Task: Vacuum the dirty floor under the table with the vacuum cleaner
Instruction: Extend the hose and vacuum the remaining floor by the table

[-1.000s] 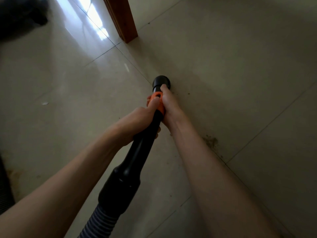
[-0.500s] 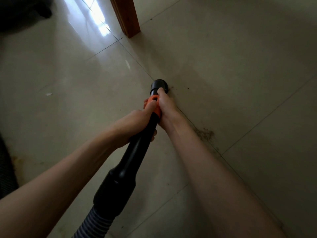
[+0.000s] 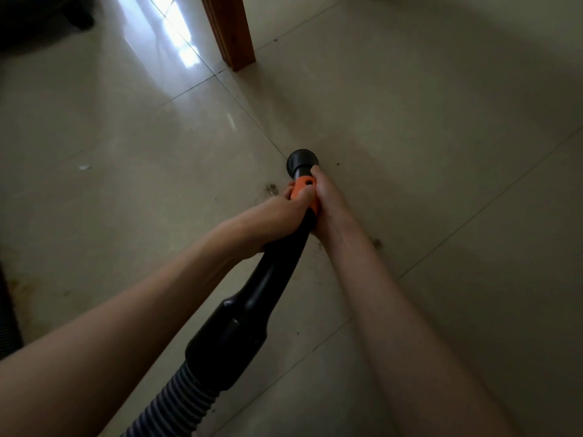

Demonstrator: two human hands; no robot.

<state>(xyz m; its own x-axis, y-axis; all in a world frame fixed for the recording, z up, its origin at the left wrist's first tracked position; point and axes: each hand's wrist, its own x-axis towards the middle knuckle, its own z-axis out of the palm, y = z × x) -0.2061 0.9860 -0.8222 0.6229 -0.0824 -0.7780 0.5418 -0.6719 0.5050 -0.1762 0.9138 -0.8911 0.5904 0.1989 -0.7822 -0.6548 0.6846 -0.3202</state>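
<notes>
I hold a black vacuum wand (image 3: pixel 252 304) with an orange collar (image 3: pixel 303 188) near its tip. My left hand (image 3: pixel 277 212) grips the wand just behind the collar, and my right hand (image 3: pixel 326 200) grips it from the right side. The round black nozzle (image 3: pixel 302 161) points down at the pale tiled floor (image 3: pixel 441 152) on a grout line. A dirt patch (image 3: pixel 271 189) lies just left of my hands. More dirt (image 3: pixel 376 243) shows beside my right forearm. A grey ribbed hose (image 3: pixel 186 402) trails off at the bottom.
A brown wooden table leg (image 3: pixel 232 29) stands at the top centre. A dark object (image 3: pixel 34 20) fills the top left corner, and a dark ribbed edge (image 3: pixel 8 313) runs along the left border. A small white scrap (image 3: pixel 84 167) lies on the left tiles.
The nozzle has slid along the grout line past the dirt, so one patch now shows left of my hands. Both hands keep the same grip on the wand.
</notes>
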